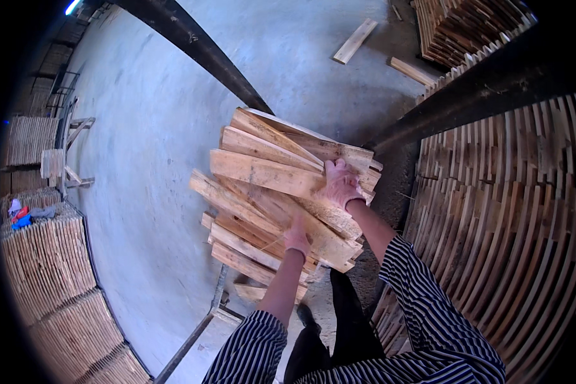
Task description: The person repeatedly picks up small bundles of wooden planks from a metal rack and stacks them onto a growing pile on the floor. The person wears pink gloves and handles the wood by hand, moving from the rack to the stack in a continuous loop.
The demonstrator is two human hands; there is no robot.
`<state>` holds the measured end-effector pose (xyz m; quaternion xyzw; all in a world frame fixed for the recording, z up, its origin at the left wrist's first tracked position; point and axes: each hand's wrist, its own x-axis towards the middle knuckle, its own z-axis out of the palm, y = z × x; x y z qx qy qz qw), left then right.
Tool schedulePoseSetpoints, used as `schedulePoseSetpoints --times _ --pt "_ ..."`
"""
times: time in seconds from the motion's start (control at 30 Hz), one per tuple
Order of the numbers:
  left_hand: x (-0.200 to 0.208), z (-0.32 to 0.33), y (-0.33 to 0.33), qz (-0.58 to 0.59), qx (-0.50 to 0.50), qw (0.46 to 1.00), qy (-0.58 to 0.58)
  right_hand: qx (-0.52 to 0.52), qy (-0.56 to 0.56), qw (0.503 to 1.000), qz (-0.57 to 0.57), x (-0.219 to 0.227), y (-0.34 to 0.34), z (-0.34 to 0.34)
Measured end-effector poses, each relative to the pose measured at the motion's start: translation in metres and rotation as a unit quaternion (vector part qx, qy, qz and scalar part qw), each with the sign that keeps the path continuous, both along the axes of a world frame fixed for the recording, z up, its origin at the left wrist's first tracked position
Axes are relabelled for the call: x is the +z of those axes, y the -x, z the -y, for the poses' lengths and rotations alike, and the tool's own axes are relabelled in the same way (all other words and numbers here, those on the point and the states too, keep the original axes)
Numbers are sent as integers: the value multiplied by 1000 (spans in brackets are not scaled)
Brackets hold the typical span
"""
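Observation:
A loose heap of rough, pale wooden planks [262, 173] lies before me, fanned out at differing angles and overlapping. My right hand [343, 183] is at the right part of the heap, its fingers bent over a plank near its end. Lower and to the left, my left hand [297, 237] grips the edge of a wide plank in the middle of the heap; some of its fingers are hidden against the wood. Sawdust speckles the planks beside my right hand.
Tall stacks of boards [493, 211] rise close on the right, and more board stacks [48, 256] line the left. Dark metal beams [195, 48] slant near the heap. A loose plank [355, 41] lies on the grey floor [147, 128]. Coloured cloths [22, 217] rest on a left stack.

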<state>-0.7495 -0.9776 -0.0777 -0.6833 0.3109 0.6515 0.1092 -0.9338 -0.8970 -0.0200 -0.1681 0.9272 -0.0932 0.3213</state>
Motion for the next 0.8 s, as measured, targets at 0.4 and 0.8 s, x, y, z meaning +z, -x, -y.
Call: schedulePoseSetpoints --times 0.4,0.8 --pt "-45 15 -11 90 -97 982 133 191 67 970 133 24 24 16" --pt "57 12 -61 -194 -125 968 99 -111 158 792 580 87 -22 -79"
